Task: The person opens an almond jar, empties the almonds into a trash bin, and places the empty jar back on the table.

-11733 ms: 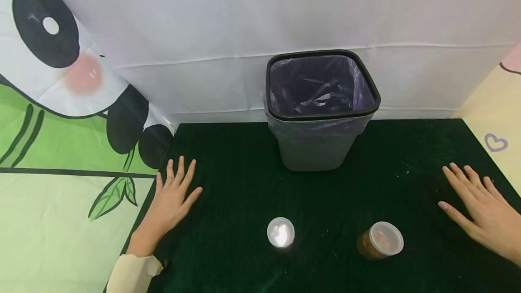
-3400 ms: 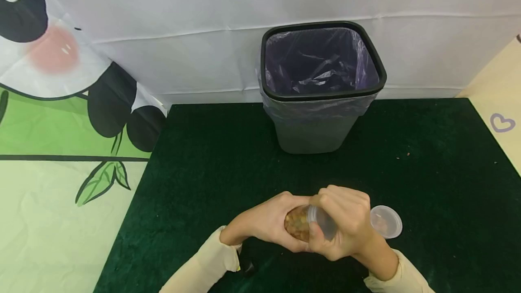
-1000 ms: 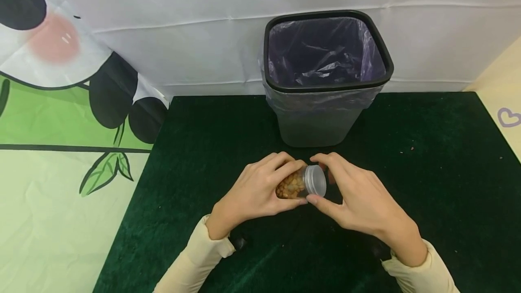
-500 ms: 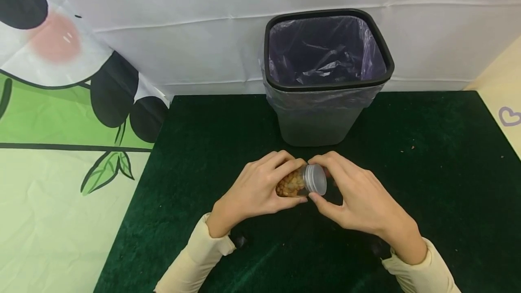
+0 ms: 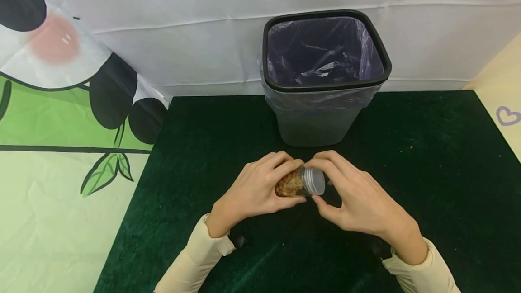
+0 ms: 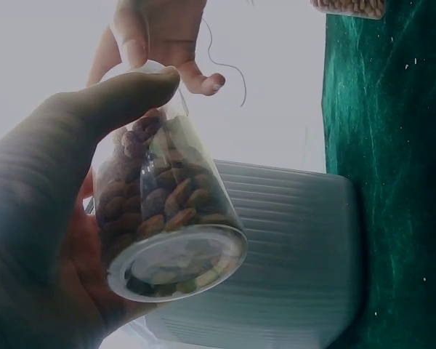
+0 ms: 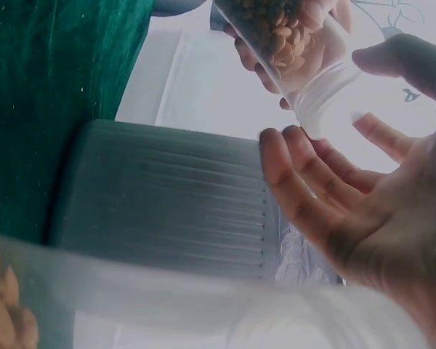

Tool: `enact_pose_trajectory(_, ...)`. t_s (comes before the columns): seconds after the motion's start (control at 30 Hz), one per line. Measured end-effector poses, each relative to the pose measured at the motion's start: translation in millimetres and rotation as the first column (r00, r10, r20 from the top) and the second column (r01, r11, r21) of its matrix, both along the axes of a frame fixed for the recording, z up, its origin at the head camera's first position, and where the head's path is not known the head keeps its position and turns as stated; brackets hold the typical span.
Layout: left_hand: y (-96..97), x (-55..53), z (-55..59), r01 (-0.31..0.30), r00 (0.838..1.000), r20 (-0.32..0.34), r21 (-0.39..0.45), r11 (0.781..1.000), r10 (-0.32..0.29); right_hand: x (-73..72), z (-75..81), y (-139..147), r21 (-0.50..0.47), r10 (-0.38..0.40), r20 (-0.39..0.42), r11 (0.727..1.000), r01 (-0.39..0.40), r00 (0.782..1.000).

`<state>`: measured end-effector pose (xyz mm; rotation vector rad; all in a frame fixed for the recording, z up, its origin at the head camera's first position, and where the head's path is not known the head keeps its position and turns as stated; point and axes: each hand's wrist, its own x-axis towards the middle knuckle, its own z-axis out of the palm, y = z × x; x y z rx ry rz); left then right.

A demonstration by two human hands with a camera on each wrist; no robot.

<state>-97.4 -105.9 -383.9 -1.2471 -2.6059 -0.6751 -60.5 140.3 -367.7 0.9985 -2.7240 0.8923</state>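
Note:
My left hand (image 5: 254,189) grips a clear plastic jar (image 5: 290,184) of brown nuts, which lies nearly sideways with its base to the left. In the left wrist view the thumb crosses the jar wall (image 6: 167,185) and the base faces the camera. A screw lid (image 5: 317,181) sits on the jar's right end. Around that lid's edge curl the fingers and thumb of my right hand (image 5: 358,196), with fingertips on its upper edge and the thumb on the lower. The right wrist view shows the same fingers (image 7: 305,171) bent at the lid.
Behind the hands stands a grey bin (image 5: 315,125) with a black rim and a plastic liner. A second jar of nuts (image 7: 14,313) is close to the right wrist camera; the arm hides it in the head view. Crumbs (image 5: 411,147) dot the dark green cloth (image 5: 203,125).
Both hands first lay spread apart on the cloth, with two jars standing. The left hand took one jar, and both hands moved it towards the bin. Lately the right fingers shifted around the lid.

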Motion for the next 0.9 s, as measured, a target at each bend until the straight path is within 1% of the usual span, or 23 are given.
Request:
enact_pose_trajectory(0.1,-0.4,-0.4,-1.0,-0.005,1.0,0.002,-0.007,1.0,0.005,0.4,-0.3,0.9,0.032,-0.017,0.039,0.999,0.016,0.999)
enact_pose_trajectory(0.2,-0.4,-0.7,-1.6,-0.004,1.0,0.009,-0.007,1.0,0.004,0.0,-1.0,1.7,0.067,-0.06,0.065,0.996,0.055,0.996)
enact_pose_trajectory(0.3,0.0,-1.2,-1.9,0.0,1.0,0.018,0.001,1.0,0.0,-1.3,-1.9,2.4,0.094,-0.102,0.052,0.991,0.097,0.993)
enact_pose_trajectory(0.4,0.7,-1.8,-2.1,0.003,1.0,0.022,0.004,1.0,-0.003,-2.3,-2.7,3.1,0.111,-0.128,0.017,0.986,0.125,0.992)
enact_pose_trajectory(0.47,0.6,-1.6,-2.1,0.002,1.0,0.022,0.004,1.0,-0.002,-2.3,-3.1,2.9,0.109,-0.126,0.004,0.986,0.125,0.992)
enact_pose_trajectory(0.6,0.4,-1.3,-2.1,0.001,1.0,0.024,-0.001,1.0,-0.001,-1.8,-3.7,2.6,0.098,-0.116,0.007,0.988,0.115,0.993)
enact_pose_trajectory(0.7,0.6,-1.1,-1.9,0.002,1.0,0.023,-0.005,1.0,-0.002,-1.3,-3.7,2.7,0.087,-0.102,0.021,0.991,0.099,0.995)
enact_pose_trajectory(0.9,0.4,-1.9,-1.6,-0.004,1.0,0.009,-0.008,1.0,0.004,-2.3,-3.1,2.4,0.06,-0.059,0.002,0.996,0.059,0.998)
